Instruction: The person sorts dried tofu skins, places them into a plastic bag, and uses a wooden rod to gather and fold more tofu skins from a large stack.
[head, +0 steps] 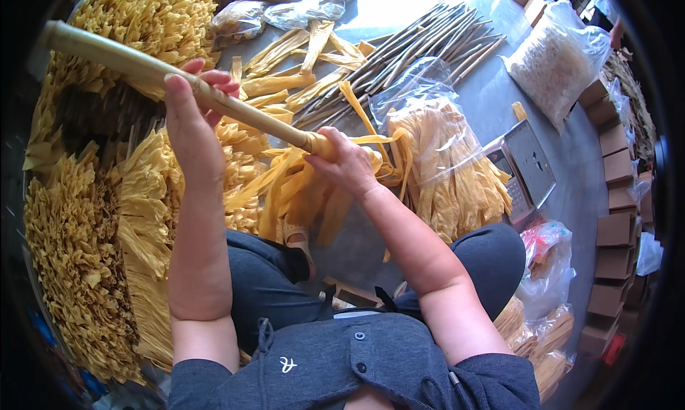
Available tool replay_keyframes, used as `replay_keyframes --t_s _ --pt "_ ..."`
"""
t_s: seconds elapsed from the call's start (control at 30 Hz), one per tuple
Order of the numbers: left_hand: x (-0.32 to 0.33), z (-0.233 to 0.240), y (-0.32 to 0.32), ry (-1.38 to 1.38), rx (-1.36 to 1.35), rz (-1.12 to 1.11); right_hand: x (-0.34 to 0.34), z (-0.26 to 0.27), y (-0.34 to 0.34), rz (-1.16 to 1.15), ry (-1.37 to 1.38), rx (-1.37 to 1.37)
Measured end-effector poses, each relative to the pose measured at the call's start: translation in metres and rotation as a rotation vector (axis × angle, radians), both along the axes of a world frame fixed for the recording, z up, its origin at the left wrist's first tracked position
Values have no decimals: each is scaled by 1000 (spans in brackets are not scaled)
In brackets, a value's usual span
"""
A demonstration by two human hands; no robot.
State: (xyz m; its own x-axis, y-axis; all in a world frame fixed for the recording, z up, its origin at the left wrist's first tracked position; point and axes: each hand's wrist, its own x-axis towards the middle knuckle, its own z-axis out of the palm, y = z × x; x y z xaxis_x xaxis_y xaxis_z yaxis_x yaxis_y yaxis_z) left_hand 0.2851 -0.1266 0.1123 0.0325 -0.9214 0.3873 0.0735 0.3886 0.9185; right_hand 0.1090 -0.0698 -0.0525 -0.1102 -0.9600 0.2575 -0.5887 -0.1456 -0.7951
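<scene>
A pale bamboo pole slants across the view, its thick end at the upper left. My left hand supports it near the middle, thumb on the near side and fingers behind. At the thin end my right hand grips the pole together with a yellow strip that wraps around it. One tail of the strip runs out past my right hand. Below the pole hang more loose yellow strips, which look like dried tofu skin. What lies under my right palm is hidden.
Stacked yellow sheets fill the left side. Ahead lie thin wooden sticks. A plastic-covered bundle of yellow strips stands beside a digital scale. Farther right are a filled clear bag and cardboard boxes.
</scene>
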Motion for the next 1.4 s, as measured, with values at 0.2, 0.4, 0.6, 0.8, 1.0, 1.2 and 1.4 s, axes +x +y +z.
replay_keyframes --t_s 0.2,0.4,0.6,0.8,1.0,1.2,1.4 --pt "-44 -62 -2 -76 112 -217 -7 -4 -6 -88 -92 -95" --pt "-26 2 -37 340 -88 -147 -39 -64 6 -118 57 -15" --pt "-17 39 -30 343 -180 3 -50 -74 14 -96 124 49" --pt "-24 39 -32 339 -234 -105 -12 -13 -1 144 -16 -262" --pt "-74 -55 -24 64 5 -284 -7 0 -3 42 -428 -122" --pt "-80 -15 -37 209 -50 -284 -18 -52 -3 -17 128 -111" --pt "-48 30 -48 274 -140 -126 -34 -65 -3 -8 262 7"
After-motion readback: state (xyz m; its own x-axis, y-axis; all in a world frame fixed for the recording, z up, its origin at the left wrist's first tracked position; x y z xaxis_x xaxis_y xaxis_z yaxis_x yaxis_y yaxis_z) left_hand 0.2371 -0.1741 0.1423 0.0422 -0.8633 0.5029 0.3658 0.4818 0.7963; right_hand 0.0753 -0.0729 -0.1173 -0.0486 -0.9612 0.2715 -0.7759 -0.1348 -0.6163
